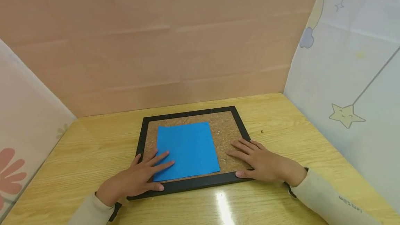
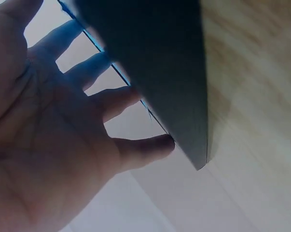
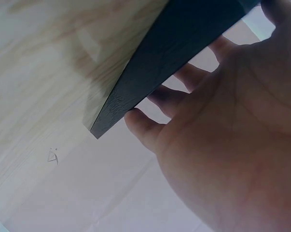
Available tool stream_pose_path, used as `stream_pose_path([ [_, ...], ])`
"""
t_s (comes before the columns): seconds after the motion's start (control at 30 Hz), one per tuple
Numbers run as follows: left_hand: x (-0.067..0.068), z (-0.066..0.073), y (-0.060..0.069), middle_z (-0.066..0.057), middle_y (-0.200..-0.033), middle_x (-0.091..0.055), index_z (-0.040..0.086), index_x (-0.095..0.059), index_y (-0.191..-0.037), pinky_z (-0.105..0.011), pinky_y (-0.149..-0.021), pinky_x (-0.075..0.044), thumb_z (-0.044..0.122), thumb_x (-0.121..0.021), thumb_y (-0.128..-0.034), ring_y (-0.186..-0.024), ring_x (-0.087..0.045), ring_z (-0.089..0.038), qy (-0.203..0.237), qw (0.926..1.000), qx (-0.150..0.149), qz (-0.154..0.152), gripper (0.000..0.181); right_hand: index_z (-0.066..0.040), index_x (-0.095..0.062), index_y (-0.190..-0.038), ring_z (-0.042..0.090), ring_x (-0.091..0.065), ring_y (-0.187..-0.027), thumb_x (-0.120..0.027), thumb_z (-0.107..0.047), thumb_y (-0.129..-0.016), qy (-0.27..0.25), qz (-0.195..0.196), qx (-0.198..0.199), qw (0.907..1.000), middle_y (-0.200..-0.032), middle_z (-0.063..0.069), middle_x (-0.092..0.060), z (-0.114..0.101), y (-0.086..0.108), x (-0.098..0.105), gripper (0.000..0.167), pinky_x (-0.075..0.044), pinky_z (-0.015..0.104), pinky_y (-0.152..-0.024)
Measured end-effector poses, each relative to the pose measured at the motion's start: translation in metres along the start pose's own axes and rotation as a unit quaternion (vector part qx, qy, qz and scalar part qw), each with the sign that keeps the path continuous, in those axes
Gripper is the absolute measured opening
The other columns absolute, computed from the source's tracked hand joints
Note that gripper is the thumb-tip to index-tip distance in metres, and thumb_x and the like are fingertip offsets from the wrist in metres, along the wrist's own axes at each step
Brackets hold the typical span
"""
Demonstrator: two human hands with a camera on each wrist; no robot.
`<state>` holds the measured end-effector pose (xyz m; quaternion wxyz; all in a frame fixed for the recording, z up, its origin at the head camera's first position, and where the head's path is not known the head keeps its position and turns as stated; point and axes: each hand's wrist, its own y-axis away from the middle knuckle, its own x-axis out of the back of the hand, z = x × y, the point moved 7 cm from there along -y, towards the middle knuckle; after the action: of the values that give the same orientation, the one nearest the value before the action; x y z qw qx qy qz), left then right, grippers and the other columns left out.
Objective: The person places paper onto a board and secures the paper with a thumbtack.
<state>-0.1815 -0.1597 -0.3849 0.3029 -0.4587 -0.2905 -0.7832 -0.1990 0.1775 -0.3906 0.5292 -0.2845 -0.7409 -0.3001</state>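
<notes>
A cork board (image 1: 226,131) with a black frame (image 1: 200,182) lies flat on the table, slightly turned. On its cork, left of the middle, rests a flat blue sheet (image 1: 189,148). My left hand (image 1: 137,178) lies spread over the board's near left corner, two fingertips on the blue sheet and the thumb on the frame. Over the near right corner my right hand (image 1: 264,162) is spread too, its fingertips on bare cork and its thumb at the front frame edge. Both wrist views show straight fingers (image 2: 94,67) along the thick dark frame side (image 3: 140,72).
The wooden table (image 1: 93,141) runs back to a tan backdrop (image 1: 172,44). Pale printed panels stand at left and right, the right one (image 1: 350,61) bearing a star. A tiny dark speck (image 1: 261,131) lies right of the board.
</notes>
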Motion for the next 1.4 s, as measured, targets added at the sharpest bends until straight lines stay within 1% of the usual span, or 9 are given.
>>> stream_pose_path([
  [0.1, -0.0014, -0.0027, -0.0008, -0.008, -0.168, -0.018, 0.034, -0.033, -0.156, -0.084, -0.104, -0.004, 0.056, -0.059, -0.0924, -0.153, -0.007, -0.049, 0.009, 0.9999, 0.007, -0.010, 0.072, -0.032, -0.030, -0.157, 0.038, -0.013, -0.155, -0.041, -0.064, -0.099, -0.002, 0.001, 0.001, 1.0000, -0.168, 0.006, -0.017, -0.0010, 0.0004, 0.0009, 0.068, -0.015, 0.069, -0.117],
  [0.23, -0.0014, -0.0036, -0.0023, -0.009, -0.168, -0.017, 0.034, -0.033, -0.156, -0.085, -0.103, -0.003, 0.056, -0.059, -0.0915, -0.153, -0.005, -0.049, 0.016, 0.9997, 0.010, -0.014, 0.073, -0.031, -0.030, -0.157, 0.039, -0.013, -0.155, -0.041, -0.064, -0.099, -0.005, 0.004, 0.001, 1.0000, -0.168, 0.006, -0.018, -0.0018, 0.0009, 0.0023, 0.068, -0.016, 0.069, -0.116],
  [0.4, -0.0017, -0.0006, -0.0033, -0.010, -0.167, -0.019, 0.031, -0.035, -0.156, -0.086, -0.102, -0.003, 0.054, -0.061, -0.0911, -0.152, -0.006, -0.049, 0.018, 0.9998, 0.006, -0.010, 0.073, -0.032, -0.030, -0.157, 0.039, -0.013, -0.155, -0.042, -0.063, -0.099, -0.006, 0.006, 0.002, 1.0000, -0.168, 0.006, -0.018, -0.0006, 0.0018, 0.0017, 0.067, -0.016, 0.069, -0.116],
  [0.5, -0.0014, 0.0011, -0.0046, -0.010, -0.167, -0.020, 0.030, -0.036, -0.155, -0.086, -0.101, -0.004, 0.052, -0.062, -0.0904, -0.152, -0.007, -0.049, 0.016, 0.9998, 0.009, -0.008, 0.073, -0.033, -0.031, -0.157, 0.039, -0.013, -0.155, -0.042, -0.063, -0.099, -0.006, 0.009, 0.001, 0.9999, -0.168, 0.006, -0.019, 0.0002, 0.0024, 0.0018, 0.066, -0.016, 0.069, -0.116],
  [0.7, -0.0006, 0.0019, -0.0061, -0.010, -0.167, -0.021, 0.029, -0.038, -0.155, -0.086, -0.101, -0.003, 0.049, -0.065, -0.0892, -0.153, -0.007, -0.049, 0.021, 0.9996, 0.016, -0.008, 0.073, -0.032, -0.031, -0.157, 0.040, -0.013, -0.155, -0.043, -0.063, -0.099, -0.003, 0.013, 0.001, 0.9999, -0.168, 0.007, -0.018, 0.0004, 0.0028, 0.0026, 0.066, -0.016, 0.069, -0.116],
  [1.0, -0.0004, 0.0022, -0.0058, -0.009, -0.167, -0.020, 0.030, -0.038, -0.155, -0.086, -0.101, -0.003, 0.049, -0.065, -0.0890, -0.152, -0.008, -0.049, 0.020, 0.9997, 0.014, -0.006, 0.073, -0.031, -0.033, -0.157, 0.040, -0.015, -0.154, -0.045, -0.061, -0.099, -0.003, 0.020, 0.005, 0.9998, -0.167, 0.007, -0.020, -0.0016, 0.0028, 0.0047, 0.066, -0.016, 0.068, -0.116],
  [1.17, -0.0029, -0.0002, -0.0053, -0.009, -0.167, -0.019, 0.031, -0.037, -0.155, -0.086, -0.101, -0.003, 0.051, -0.064, -0.0888, -0.153, -0.007, -0.048, 0.023, 0.9996, 0.016, -0.009, 0.074, -0.031, -0.033, -0.156, 0.041, -0.017, -0.154, -0.043, -0.062, -0.099, 0.003, 0.022, 0.009, 0.9997, -0.167, 0.008, -0.022, -0.0017, 0.0018, 0.0033, 0.065, -0.019, 0.069, -0.115],
  [1.23, -0.0041, -0.0012, -0.0051, -0.009, -0.168, -0.019, 0.032, -0.037, -0.155, -0.086, -0.102, -0.002, 0.051, -0.064, -0.0888, -0.153, -0.007, -0.048, 0.026, 0.9994, 0.018, -0.010, 0.074, -0.031, -0.034, -0.156, 0.041, -0.018, -0.153, -0.042, -0.059, -0.101, 0.008, 0.026, 0.015, 0.9995, -0.166, 0.008, -0.023, -0.0014, 0.0011, 0.0033, 0.063, -0.021, 0.069, -0.114],
  [1.4, -0.0054, -0.0021, -0.0040, -0.009, -0.167, -0.019, 0.031, -0.037, -0.155, -0.086, -0.102, -0.001, 0.050, -0.063, -0.0892, -0.153, -0.006, -0.048, 0.033, 0.9992, 0.018, -0.010, 0.073, -0.028, -0.039, -0.154, 0.039, -0.026, -0.151, -0.041, -0.050, -0.105, 0.026, 0.056, 0.029, 0.9976, -0.163, 0.009, -0.031, 0.0008, -0.0013, 0.0077, 0.054, -0.029, 0.067, -0.112],
])
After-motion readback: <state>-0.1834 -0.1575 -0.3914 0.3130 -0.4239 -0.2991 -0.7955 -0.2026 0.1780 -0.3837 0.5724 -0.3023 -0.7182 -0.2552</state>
